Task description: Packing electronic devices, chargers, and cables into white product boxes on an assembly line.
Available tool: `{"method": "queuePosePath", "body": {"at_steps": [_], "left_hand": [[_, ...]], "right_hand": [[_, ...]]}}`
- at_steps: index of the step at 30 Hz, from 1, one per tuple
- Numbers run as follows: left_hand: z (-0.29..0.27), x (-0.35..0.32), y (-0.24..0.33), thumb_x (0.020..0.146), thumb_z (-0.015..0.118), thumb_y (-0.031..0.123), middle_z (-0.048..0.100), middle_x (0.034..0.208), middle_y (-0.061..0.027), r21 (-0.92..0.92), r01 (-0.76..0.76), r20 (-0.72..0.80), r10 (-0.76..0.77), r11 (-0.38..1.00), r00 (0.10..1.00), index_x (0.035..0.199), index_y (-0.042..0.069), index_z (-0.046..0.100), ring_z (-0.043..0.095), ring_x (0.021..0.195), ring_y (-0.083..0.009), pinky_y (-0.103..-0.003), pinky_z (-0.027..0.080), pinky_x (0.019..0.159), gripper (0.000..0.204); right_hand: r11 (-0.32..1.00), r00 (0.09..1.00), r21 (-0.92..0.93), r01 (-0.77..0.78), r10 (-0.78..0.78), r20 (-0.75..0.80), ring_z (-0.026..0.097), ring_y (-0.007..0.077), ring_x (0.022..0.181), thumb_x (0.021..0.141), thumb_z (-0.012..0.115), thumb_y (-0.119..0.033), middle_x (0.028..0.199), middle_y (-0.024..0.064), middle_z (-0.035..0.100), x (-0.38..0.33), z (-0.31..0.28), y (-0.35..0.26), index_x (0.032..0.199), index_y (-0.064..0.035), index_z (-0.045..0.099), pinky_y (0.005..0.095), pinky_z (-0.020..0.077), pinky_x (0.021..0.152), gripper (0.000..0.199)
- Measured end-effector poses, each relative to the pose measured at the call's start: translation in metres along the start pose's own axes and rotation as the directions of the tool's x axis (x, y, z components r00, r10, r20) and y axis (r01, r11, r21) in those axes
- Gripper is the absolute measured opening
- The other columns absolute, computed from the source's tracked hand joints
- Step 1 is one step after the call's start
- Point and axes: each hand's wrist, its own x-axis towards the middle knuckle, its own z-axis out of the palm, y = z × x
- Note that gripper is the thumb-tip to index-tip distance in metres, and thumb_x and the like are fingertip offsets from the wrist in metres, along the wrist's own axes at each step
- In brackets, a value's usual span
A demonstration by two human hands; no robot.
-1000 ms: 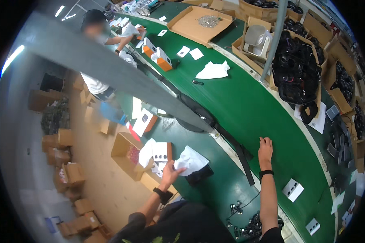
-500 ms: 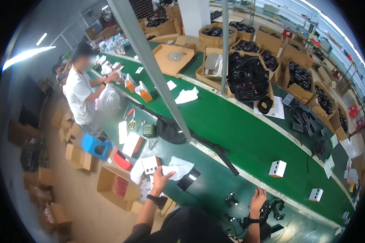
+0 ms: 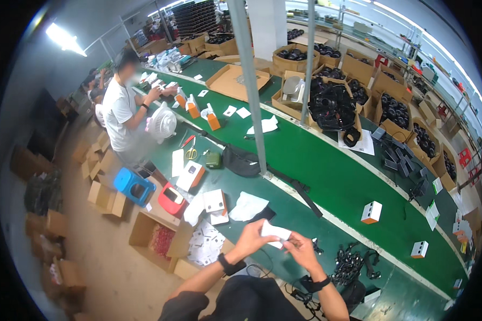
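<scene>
Left hand (image 3: 251, 239) and right hand (image 3: 301, 252) have come together since the earlier frame. At lower left, one open carton (image 3: 139, 229) holds red pieces (image 3: 160, 242) too small to count; right of it, a second carton (image 3: 185, 266) holds overlapping white slips (image 3: 206, 242). At lower centre both hands, curled nearly closed, pinch one white piece (image 3: 275, 230), partly hidden, its kind unclear. Further right lie tangled black cables (image 3: 349, 261), uncountable; at right, two small white boxes (image 3: 371, 212) stand on the green belt (image 3: 332, 179).
</scene>
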Motion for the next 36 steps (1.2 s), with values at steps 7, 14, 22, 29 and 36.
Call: {"method": "queuePosePath", "body": {"at_steps": [7,14,22,29,36], "left_hand": [[-0.056,0.087,-0.02,0.086,0.091,0.023,0.078,0.099,-0.0066,0.07,-0.119,0.351,0.087,0.99,0.932,0.12,0.002,0.071,0.073,0.09,-0.0148,-0.034,0.058,0.08,0.045],[-0.18,0.396,-0.181,0.09,0.085,0.023,0.076,0.111,-0.0166,0.525,0.063,-0.305,0.118,0.849,0.945,0.12,0.006,0.072,0.073,0.103,-0.0344,-0.049,0.059,0.089,0.037],[-0.13,0.611,-0.259,0.088,0.085,0.026,0.066,0.137,-0.0128,0.8,0.179,-0.278,0.09,0.572,0.957,0.136,0.021,0.072,0.063,0.128,-0.0339,-0.054,0.05,0.108,0.05],[-0.188,0.516,-0.219,0.091,0.069,0.01,0.075,0.106,-0.0144,0.541,0.022,-0.483,0.29,0.841,0.826,0.103,0.007,0.079,0.072,0.102,-0.0381,-0.051,0.059,0.089,0.016],[-0.317,0.367,-0.217,0.082,0.079,0.01,0.061,0.138,-0.0225,0.587,0.694,-0.79,0.11,0.416,0.603,0.14,0.005,0.066,0.057,0.129,-0.0418,-0.051,0.047,0.11,0.06]], "right_hand": [[0.982,0.974,0.076,-0.171,0.18,-0.135,0.073,0.0136,0.067,0.103,0.078,-0.017,0.074,0.0102,0.077,0.039,0.023,0.031,0.091,0.0067,0.08,0.0289,0.0573,0.06,0.027],[0.871,0.822,-0.307,-0.383,0.169,-0.544,0.064,0.0088,0.061,0.096,0.084,-0.022,0.064,0.0056,0.07,0.05,-0.032,0.065,0.076,0.0053,0.075,0.0296,0.046,0.056,0.035],[0.598,0.539,-0.218,-0.771,0.43,-0.724,0.059,0.0116,0.068,0.104,0.075,-0.023,0.075,0.0054,0.072,0.051,-0.038,0.051,0.098,0.0063,0.077,0.0343,0.0474,0.061,0.03],[0.596,0.763,-0.533,-0.601,0.229,-0.605,0.066,0.0194,0.062,0.101,0.076,-0.037,0.072,0.0154,0.074,0.106,-0.002,0.029,0.087,0.0013,0.077,0.0413,0.0502,0.062,0.041],[0.534,0.757,-0.537,-0.653,0.443,-0.479,0.068,0.0297,0.073,0.106,0.067,-0.048,0.079,0.018,0.072,0.165,0.016,0.041,0.098,0.0002,0.075,0.0424,0.0505,0.071,0.05]]}}
